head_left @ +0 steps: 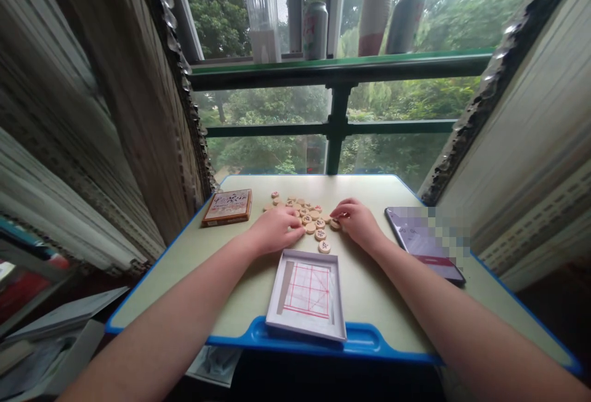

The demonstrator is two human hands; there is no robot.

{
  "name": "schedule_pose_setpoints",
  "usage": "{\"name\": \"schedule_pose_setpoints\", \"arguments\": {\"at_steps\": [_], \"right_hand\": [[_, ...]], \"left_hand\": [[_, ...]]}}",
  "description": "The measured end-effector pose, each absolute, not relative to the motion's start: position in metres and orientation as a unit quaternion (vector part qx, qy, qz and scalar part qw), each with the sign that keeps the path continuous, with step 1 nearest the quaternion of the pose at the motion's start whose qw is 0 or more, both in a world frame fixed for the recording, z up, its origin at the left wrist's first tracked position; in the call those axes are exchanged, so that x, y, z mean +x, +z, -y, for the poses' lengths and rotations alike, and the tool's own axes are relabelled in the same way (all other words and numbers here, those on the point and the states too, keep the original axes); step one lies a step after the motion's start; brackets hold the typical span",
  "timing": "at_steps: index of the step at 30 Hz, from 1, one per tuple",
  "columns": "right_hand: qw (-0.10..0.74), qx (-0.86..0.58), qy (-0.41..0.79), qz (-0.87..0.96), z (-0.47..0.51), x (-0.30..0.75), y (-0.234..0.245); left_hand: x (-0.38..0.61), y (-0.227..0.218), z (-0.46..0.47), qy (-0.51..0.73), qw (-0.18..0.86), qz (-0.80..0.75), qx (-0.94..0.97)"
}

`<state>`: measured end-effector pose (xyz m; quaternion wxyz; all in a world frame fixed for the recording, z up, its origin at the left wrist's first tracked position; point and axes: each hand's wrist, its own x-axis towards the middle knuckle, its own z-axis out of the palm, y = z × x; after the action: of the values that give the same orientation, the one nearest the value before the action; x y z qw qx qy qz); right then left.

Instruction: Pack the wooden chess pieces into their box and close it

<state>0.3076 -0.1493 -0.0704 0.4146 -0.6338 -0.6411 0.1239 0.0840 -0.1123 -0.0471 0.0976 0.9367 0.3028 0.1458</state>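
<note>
A loose heap of round wooden Chinese chess pieces [320, 234] lies mid-table, some showing dark characters, a few red, others plain side up. At the left edge of the heap is my left hand [277, 229], fingers loosely bent and apart, touching pieces partly hidden beneath them. Across from it, my right hand [354, 222] has its curved fingers at the heap's right side, above a piece [335, 225] partly covered by the fingers. Nearest to me lies an open shallow box part [341, 303] holding a folded sheet with red grid lines [310, 288].
A patterned box lid [227, 206] lies at the table's left, and a tablet-like device [427, 251] at the right. The table [240, 322] has a blue rim. Curtains [115, 82] hang on both sides; cans [315, 29] and cups stand on the window ledge.
</note>
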Motion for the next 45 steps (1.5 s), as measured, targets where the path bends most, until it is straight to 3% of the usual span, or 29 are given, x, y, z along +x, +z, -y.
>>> {"name": "schedule_pose_setpoints", "arguments": {"at_steps": [12, 20, 25, 45], "right_hand": [[0.384, -0.648, 0.093, 0.651, 0.154, 0.306, -0.070], [0.278, -0.658, 0.021, 0.699, 0.152, 0.294, -0.075], [0.275, -0.689, 0.036, 0.670, 0.149, 0.297, -0.077], [0.320, -0.636, 0.064, 0.699, 0.153, 0.297, -0.071]], "left_hand": [[0.086, -0.052, 0.109, 0.136, 0.049, -0.320, 0.936], [0.087, -0.049, 0.112, 0.126, 0.036, -0.310, 0.942], [0.088, -0.048, 0.114, 0.152, 0.010, -0.308, 0.939], [0.099, -0.054, 0.119, 0.187, 0.068, -0.316, 0.928]]}}
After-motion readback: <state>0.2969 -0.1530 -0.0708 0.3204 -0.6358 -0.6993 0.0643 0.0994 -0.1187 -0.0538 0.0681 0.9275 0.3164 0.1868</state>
